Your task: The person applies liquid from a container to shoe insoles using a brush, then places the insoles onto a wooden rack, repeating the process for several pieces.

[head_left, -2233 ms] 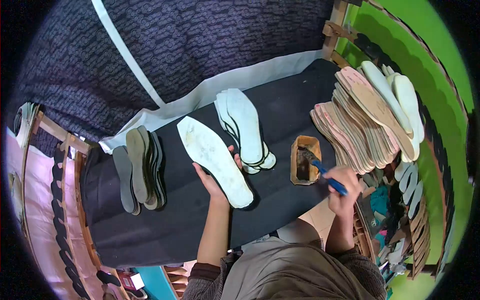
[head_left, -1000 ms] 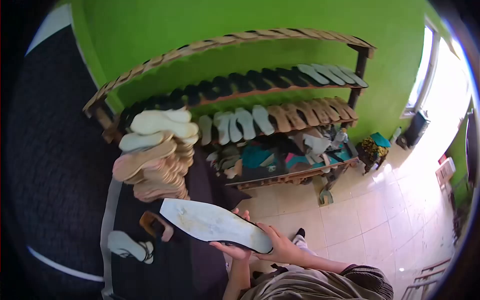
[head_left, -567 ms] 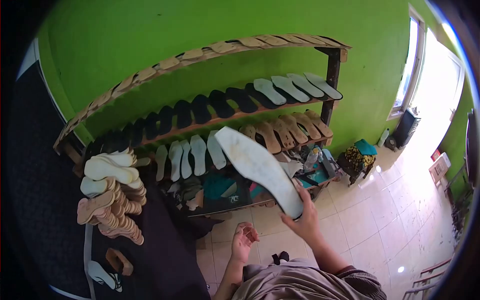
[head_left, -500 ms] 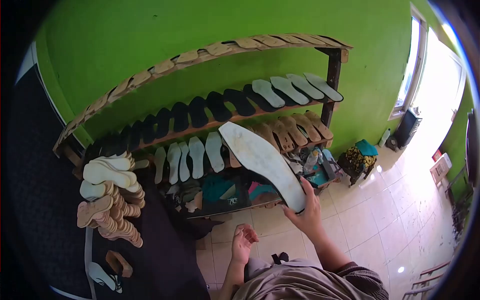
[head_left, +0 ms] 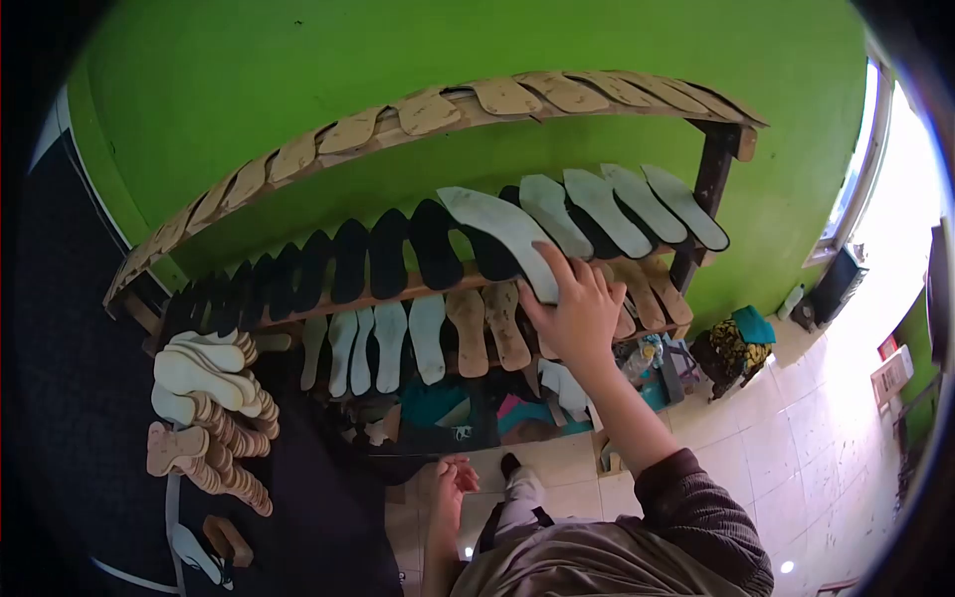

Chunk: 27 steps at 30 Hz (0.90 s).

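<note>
My right hand [head_left: 577, 313] grips the heel end of a white shoe insole [head_left: 505, 229], thumb on one side and fingers on the other. The insole's pointed toe end slants up to the left, in front of the middle shelf row. Behind it stand black insoles [head_left: 434, 244], and just right of it leans a white insole [head_left: 553, 214] in the same row. Low in front of my body, my left hand [head_left: 458, 478] is held with loosely curled fingers, apart from one another, and nothing in them.
A wooden rack has a top rail [head_left: 398, 124] lined with tan insoles. Its lower row holds white and brown insoles [head_left: 468, 333], with fabric scraps [head_left: 430, 403] beneath. Stacked insoles [head_left: 204, 373] rest on a dark table [head_left: 318, 517] at left. A cloth-covered stool [head_left: 734, 348] stands right.
My right hand has moved up and forward with the white insole, bringing it to the rack's middle row. My left hand has shifted slightly left. The view has moved nearer the rack.
</note>
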Available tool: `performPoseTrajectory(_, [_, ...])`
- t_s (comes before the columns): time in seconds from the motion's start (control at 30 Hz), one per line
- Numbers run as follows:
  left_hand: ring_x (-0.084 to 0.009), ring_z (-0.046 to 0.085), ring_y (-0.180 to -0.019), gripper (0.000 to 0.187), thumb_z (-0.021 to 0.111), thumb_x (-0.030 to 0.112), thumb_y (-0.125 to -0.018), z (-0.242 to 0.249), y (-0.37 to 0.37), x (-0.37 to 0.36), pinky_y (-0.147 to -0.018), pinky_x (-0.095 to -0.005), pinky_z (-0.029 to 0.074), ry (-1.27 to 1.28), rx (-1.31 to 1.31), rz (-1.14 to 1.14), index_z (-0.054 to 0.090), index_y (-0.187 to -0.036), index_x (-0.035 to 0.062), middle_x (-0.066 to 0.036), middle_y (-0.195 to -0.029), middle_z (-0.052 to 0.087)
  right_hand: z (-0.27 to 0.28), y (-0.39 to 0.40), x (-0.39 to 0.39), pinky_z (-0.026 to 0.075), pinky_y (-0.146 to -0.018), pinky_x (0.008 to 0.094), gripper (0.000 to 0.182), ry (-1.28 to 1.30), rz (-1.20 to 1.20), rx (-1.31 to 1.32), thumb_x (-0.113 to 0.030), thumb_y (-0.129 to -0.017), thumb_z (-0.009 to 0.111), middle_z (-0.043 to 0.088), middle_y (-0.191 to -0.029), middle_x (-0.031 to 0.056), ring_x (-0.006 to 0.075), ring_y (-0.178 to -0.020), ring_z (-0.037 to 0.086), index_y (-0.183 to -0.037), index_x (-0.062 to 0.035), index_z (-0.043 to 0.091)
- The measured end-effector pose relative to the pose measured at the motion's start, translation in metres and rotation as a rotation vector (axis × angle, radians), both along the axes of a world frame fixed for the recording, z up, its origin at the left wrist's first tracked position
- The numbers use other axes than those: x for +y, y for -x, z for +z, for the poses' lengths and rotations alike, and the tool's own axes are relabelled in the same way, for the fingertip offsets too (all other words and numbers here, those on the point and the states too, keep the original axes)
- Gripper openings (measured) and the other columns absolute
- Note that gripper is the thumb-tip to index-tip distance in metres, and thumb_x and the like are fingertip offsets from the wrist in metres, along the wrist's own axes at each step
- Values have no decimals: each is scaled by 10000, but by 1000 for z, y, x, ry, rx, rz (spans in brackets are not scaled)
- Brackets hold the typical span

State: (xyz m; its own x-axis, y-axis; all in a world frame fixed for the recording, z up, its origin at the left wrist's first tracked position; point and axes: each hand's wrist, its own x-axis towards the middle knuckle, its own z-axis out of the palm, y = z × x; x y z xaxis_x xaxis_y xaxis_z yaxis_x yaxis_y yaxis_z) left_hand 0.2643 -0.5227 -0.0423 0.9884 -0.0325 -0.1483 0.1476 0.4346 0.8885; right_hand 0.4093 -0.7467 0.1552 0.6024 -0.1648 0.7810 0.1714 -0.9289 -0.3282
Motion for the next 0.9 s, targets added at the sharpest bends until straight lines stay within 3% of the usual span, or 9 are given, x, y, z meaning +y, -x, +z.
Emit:
performPoseTrajectory(0.17, [-124, 540, -680, 217, 392, 190, -934, 17, -72, 17, -663, -252, 442, -260, 113, -4, 506, -1036, 36, -76, -795, 564, -4, -69, 11, 331, -702, 417, 464, 0, -90, 44, -397, -748, 628, 559, -901, 109, 259, -811, 516, -1163, -216, 526])
performPoseTrajectory(0.27, [-122, 546, -681, 214, 409, 192, -931, 26, -98, 20, -661, -249, 445, -230, 46, 41, 516, -1013, 25, -68, -779, 567, -14, -78, 19, 324, -728, 461, 502, 63, -101, 99, -353, -742, 623, 524, -1007, 133, 292, -942, 468, -1182, -151, 491])
performPoseTrajectory(0.43, [-125, 548, -677, 218, 415, 192, -930, 30, -124, 29, -654, -253, 451, -232, 60, 102, 517, -999, 13, -60, -754, 563, -21, -79, 28, 338, -755, 463, 483, 62, -66, 168, -301, -732, 632, 526, -997, 131, 289, -945, 478, -1166, -141, 491])
performPoseTrajectory(0.67, [-122, 544, -675, 216, 413, 194, -932, 24, -114, 30, -647, -254, 449, -160, 108, 84, 523, -986, 17, -54, -753, 555, -21, -83, 24, 442, -750, 398, 403, -62, 106, 168, -169, -737, 632, 520, -980, 143, 315, -889, 520, -1107, -83, 501])
performPoseTrajectory(0.9, [-119, 547, -678, 209, 409, 188, -932, 18, -49, 30, -645, -247, 441, -151, 86, 64, 525, -983, 22, -51, -759, 556, -8, -38, 30, 449, -732, 393, 363, -19, 151, 35, -170, -748, 636, 512, -964, 140, 313, -873, 531, -1076, -76, 514])
